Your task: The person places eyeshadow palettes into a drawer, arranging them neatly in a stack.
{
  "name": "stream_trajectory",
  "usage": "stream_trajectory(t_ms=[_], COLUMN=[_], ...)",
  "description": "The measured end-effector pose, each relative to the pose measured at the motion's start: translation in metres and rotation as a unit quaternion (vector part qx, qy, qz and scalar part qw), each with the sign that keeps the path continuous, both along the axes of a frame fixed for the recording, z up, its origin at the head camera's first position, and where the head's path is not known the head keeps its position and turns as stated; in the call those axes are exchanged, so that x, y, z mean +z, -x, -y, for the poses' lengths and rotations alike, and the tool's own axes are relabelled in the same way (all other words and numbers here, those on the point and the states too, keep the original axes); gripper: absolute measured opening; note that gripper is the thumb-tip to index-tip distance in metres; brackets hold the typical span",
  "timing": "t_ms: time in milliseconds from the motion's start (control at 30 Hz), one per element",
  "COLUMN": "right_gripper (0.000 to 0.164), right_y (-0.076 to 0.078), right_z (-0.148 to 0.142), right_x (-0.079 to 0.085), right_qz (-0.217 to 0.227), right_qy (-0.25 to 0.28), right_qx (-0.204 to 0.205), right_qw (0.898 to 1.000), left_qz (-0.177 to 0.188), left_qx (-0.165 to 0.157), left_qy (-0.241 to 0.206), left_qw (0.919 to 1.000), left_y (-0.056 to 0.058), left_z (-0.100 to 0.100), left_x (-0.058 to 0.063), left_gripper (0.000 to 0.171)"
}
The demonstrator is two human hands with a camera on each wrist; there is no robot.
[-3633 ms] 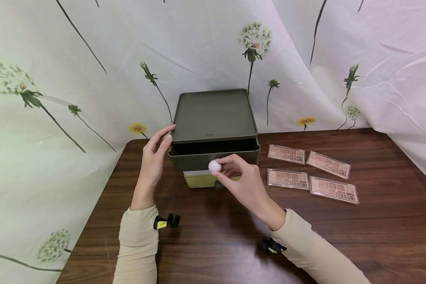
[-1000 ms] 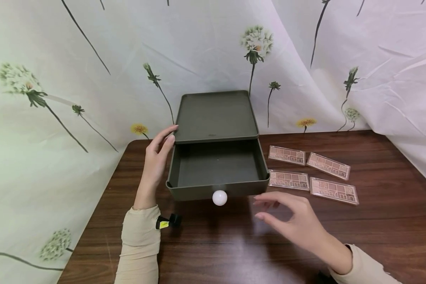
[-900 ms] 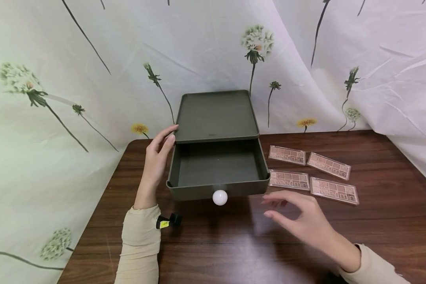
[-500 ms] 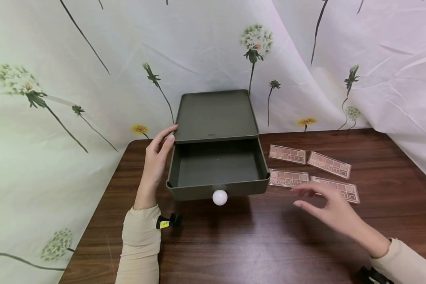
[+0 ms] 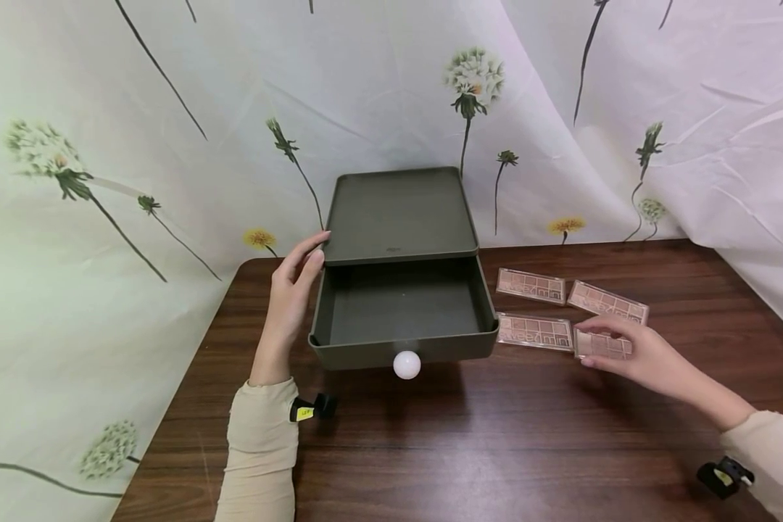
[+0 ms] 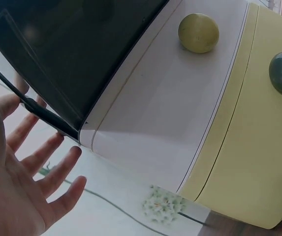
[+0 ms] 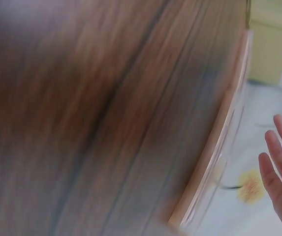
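A dark green drawer box (image 5: 401, 214) stands at the middle back, its top drawer (image 5: 404, 304) pulled out and bare inside. A round white knob (image 5: 407, 365) sits on the drawer's front. My left hand (image 5: 290, 297) rests its fingertips and thumb against the left side of the box top; in the left wrist view its fingers are spread. Over the near right eyeshadow palette (image 5: 602, 345) is my right hand (image 5: 649, 359), thumb at the near edge and fingers reaching over the far edge. The right wrist view shows those fingers straight and apart.
Beside the drawer lies a second palette (image 5: 535, 332), with two more, one at back left (image 5: 531, 286) and another at back right (image 5: 608, 301). White and yellow drawers (image 6: 249, 123) sit below the green one. A flowered cloth (image 5: 378, 94) hangs behind the wooden table (image 5: 457, 449).
The drawer has been pulled out by its knob and let go. From there my right hand has moved right to the near right palette. My left hand has stayed at the box.
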State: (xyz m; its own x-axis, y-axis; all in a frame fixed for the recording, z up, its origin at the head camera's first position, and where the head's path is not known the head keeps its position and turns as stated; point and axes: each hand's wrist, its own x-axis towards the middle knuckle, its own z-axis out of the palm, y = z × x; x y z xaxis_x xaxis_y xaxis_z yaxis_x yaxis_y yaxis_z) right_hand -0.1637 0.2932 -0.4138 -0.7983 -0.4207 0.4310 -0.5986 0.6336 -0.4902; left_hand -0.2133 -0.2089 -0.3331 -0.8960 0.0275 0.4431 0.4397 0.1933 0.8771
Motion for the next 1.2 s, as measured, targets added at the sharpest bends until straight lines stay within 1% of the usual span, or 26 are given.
stream_trajectory(t_ms=[167, 233, 367, 567, 700, 867, 1067, 1200], right_gripper=[0.054, 0.056, 0.059, 0.064, 0.065, 0.064, 0.057, 0.057], right_y=[0.015, 0.020, 0.026, 0.029, 0.030, 0.032, 0.031, 0.029], right_z=[-0.017, -0.023, -0.031, -0.034, -0.034, -0.035, -0.033, -0.032], right_x=[-0.008, -0.012, -0.018, -0.022, -0.022, -0.024, -0.021, -0.019], right_qz=[-0.004, -0.003, 0.011, 0.045, 0.065, 0.075, 0.095, 0.085], right_qy=[-0.020, -0.025, -0.028, -0.040, -0.065, -0.097, -0.100, -0.104], right_qx=[0.037, 0.043, 0.041, 0.032, 0.019, 0.005, -0.006, -0.010], right_qw=[0.999, 0.999, 0.999, 0.998, 0.996, 0.992, 0.990, 0.991], left_qz=[-0.005, -0.006, -0.002, 0.001, -0.002, 0.001, 0.003, 0.004], left_qx=[0.000, 0.001, 0.005, 0.009, 0.010, 0.009, 0.007, 0.005], left_qy=[-0.002, -0.003, -0.003, -0.001, -0.003, -0.001, -0.001, 0.001], left_qw=[1.0000, 1.0000, 1.0000, 1.0000, 0.9999, 1.0000, 1.0000, 1.0000], left_y=[0.000, 0.000, 0.000, -0.001, -0.001, -0.002, -0.001, -0.002], left_z=[0.000, 0.000, 0.000, 0.000, 0.000, 0.000, 0.000, 0.000], left_x=[-0.001, -0.001, -0.002, -0.001, -0.001, 0.000, 0.000, 0.000], left_gripper=[0.037, 0.037, 0.038, 0.038, 0.038, 0.038, 0.038, 0.038])
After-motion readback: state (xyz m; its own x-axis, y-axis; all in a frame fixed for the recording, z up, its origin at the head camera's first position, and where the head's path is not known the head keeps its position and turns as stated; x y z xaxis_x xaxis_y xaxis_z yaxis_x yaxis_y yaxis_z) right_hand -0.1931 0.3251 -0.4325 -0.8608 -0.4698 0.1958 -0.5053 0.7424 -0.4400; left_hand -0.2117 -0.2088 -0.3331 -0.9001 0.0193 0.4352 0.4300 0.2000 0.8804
